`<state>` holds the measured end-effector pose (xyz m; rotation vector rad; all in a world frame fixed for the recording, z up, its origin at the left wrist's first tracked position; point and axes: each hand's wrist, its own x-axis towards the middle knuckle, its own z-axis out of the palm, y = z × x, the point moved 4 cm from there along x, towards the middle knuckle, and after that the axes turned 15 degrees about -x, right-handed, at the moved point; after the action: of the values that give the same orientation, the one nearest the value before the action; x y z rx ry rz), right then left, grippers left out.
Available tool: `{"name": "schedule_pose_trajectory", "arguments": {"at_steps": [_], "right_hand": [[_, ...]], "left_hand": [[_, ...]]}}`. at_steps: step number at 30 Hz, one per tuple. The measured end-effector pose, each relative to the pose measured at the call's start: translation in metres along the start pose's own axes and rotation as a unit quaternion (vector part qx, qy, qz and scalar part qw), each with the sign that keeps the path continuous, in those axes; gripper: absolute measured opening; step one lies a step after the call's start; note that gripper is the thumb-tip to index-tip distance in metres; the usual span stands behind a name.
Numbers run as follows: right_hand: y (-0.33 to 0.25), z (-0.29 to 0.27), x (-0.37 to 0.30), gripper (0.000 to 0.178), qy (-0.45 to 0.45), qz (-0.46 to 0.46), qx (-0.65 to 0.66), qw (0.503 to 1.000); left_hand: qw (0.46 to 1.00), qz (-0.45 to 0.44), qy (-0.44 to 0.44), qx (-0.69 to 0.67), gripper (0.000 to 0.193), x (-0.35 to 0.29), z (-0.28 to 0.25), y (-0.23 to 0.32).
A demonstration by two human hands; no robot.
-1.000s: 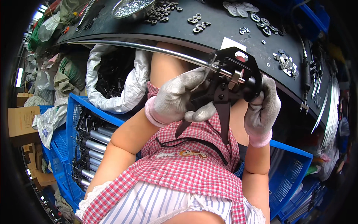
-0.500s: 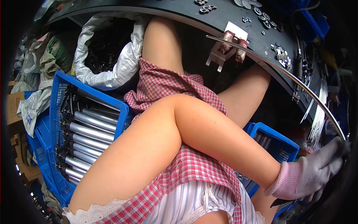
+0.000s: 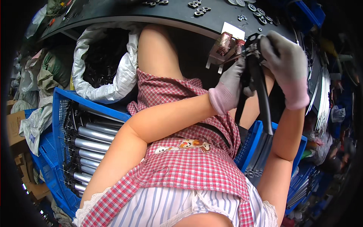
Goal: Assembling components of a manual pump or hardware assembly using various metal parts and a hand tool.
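Both my hands wear pale grey gloves with pink cuffs and are raised together near the table edge. My left hand (image 3: 229,81) is wrapped round a black part with long black arms (image 3: 261,96) hanging down and a metal piece at its upper end. At that upper end, my right hand (image 3: 285,56) grips with bent fingers. A thin rod end (image 3: 233,58) shows behind my left hand, partly hidden. Just beyond stands a metal bracket (image 3: 217,56) at the table edge, with two wrapped reddish rolls (image 3: 224,42) on it, one partly covered by my hands.
A black table (image 3: 166,14) curves across the far side, bearing several small metal rings (image 3: 199,10). At left are a white sack (image 3: 81,72) of dark parts and a blue crate (image 3: 57,99) of silver tubes (image 3: 94,143). Another blue crate (image 3: 254,142) stands beneath my right forearm.
My left hand has moved from the far right to the table edge. My right hand has come into clear view beside it. The long curved rod no longer stretches across; the black part is now held up.
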<state>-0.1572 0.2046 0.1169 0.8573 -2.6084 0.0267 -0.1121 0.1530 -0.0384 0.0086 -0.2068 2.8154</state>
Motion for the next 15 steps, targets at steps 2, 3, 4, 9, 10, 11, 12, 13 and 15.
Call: {"name": "schedule_pose_trajectory", "arguments": {"at_steps": [2, 3, 4, 9, 10, 11, 12, 13, 15], "right_hand": [[0.005, 0.039, -0.006, 0.027, 0.001, 0.018, -0.019, 1.000], [0.006, 0.050, -0.005, 0.028, -0.001, 0.044, 0.030, 0.999], [0.010, 0.055, -0.010, 0.025, -0.016, 0.054, 0.052, 0.997], [0.086, 0.047, -0.051, 0.017, -0.101, 0.072, 0.298, 0.947], [0.109, 0.047, -0.069, 0.017, -0.228, 0.105, 0.292, 0.923], [0.131, 0.045, -0.087, 0.018, -0.352, 0.144, 0.276, 0.883], [0.147, 0.071, -0.100, 0.021, -0.464, 0.175, 0.278, 0.823], [0.177, 0.118, -0.134, 0.023, -0.526, 0.175, 0.319, 0.769], [0.213, 0.201, -0.194, 0.031, -0.643, 0.160, 0.280, 0.695]], "left_hand": [[0.998, -0.005, 0.069, -0.012, 0.028, 0.002, -0.020, 0.007], [0.996, -0.011, 0.072, -0.044, 0.028, 0.000, -0.026, 0.011], [0.997, -0.048, 0.034, -0.045, 0.028, 0.001, -0.028, 0.019], [0.929, 0.057, 0.346, 0.116, 0.018, 0.000, -0.060, 0.057], [0.965, -0.012, 0.250, 0.073, 0.024, -0.004, -0.061, 0.061], [0.985, -0.087, 0.145, 0.015, 0.030, -0.006, -0.060, 0.063], [0.982, -0.079, 0.170, 0.019, 0.032, -0.011, -0.056, 0.069], [0.979, -0.086, 0.184, 0.014, 0.034, -0.012, -0.052, 0.068], [0.964, -0.091, 0.242, 0.061, 0.043, -0.022, -0.059, 0.072]]}}
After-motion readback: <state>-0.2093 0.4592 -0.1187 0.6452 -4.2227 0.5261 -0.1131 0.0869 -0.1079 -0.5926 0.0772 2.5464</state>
